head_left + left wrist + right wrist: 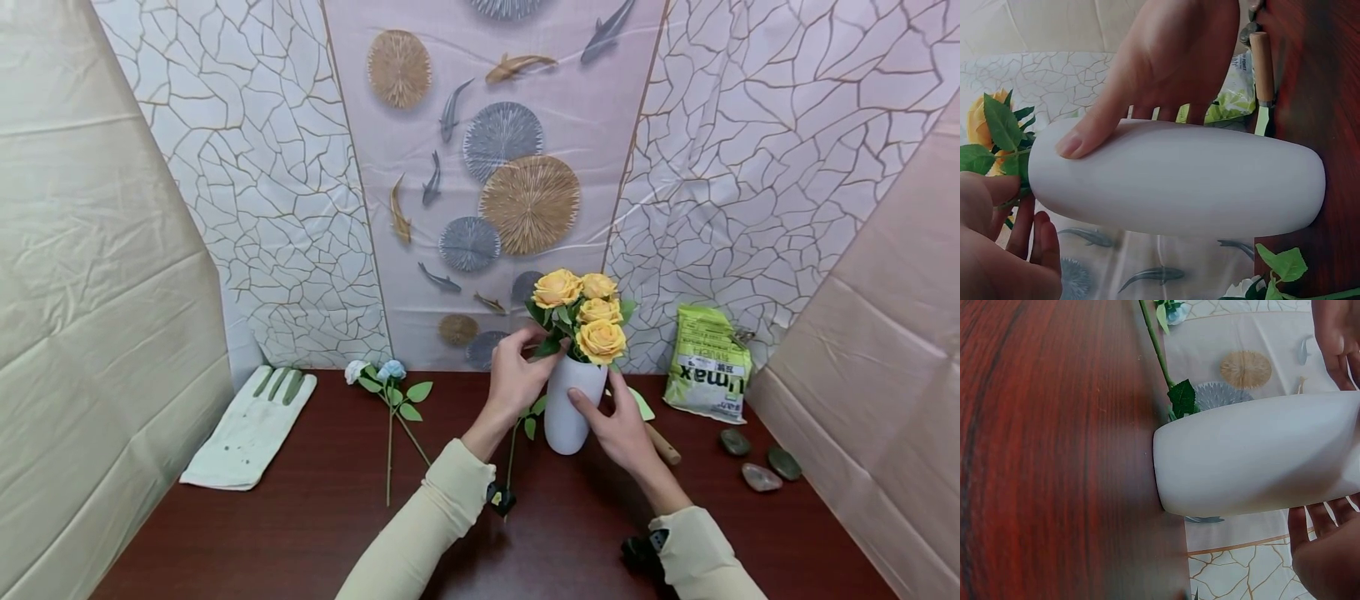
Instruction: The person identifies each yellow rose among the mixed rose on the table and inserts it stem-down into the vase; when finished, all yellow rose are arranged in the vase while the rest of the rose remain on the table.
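A white vase (567,408) stands upright on the table, with several yellow roses (600,310) and their green leaves (1002,119) rising from its mouth. My right hand (621,423) grips the vase near its top from the right; the left wrist view shows the thumb across its near side and the fingers behind. At the left of the rim, my left hand (517,371) pinches the roses' greenery just above the mouth, between thumb and fingers. The lower stems are hidden inside the vase. In the right wrist view, the vase's base (1163,469) rests on the wood.
Left of the vase lies another flower stem (512,454), partly under my left forearm. Farther left are white and blue flowers (391,372) and white gloves (247,433). To the right are a wooden-handled tool (663,443), a green-and-white bag (707,367) and several stones (761,477).
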{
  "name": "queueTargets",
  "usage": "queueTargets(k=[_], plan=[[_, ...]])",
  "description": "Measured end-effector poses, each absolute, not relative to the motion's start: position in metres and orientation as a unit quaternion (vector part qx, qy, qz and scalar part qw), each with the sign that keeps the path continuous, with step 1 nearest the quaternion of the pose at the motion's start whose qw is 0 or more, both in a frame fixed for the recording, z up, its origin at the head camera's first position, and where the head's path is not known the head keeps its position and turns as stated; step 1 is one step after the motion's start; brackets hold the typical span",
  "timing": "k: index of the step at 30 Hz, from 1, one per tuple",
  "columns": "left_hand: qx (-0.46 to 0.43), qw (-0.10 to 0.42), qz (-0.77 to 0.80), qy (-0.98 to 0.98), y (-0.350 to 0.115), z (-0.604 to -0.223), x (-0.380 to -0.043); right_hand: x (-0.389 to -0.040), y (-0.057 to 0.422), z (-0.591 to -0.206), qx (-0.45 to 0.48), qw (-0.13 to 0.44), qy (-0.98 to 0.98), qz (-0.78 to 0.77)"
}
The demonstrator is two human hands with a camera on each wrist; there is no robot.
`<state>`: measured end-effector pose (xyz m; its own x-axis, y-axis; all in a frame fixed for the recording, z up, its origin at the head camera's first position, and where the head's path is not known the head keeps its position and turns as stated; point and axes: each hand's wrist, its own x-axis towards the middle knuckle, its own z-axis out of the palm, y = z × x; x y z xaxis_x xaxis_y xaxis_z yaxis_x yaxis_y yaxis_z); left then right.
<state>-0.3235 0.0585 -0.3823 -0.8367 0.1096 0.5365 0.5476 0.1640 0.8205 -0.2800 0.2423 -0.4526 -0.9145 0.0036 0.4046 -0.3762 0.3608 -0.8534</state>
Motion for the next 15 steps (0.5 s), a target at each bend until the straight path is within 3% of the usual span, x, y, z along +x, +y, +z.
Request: queueTargets(k=[15], plan=[[-0.258,0.146,-0.596,-0.746,0.0509,-0.3733,-0.3239,-0.2804,0.2426,-0.4548,0.109,0.179,-0.811,0.546]])
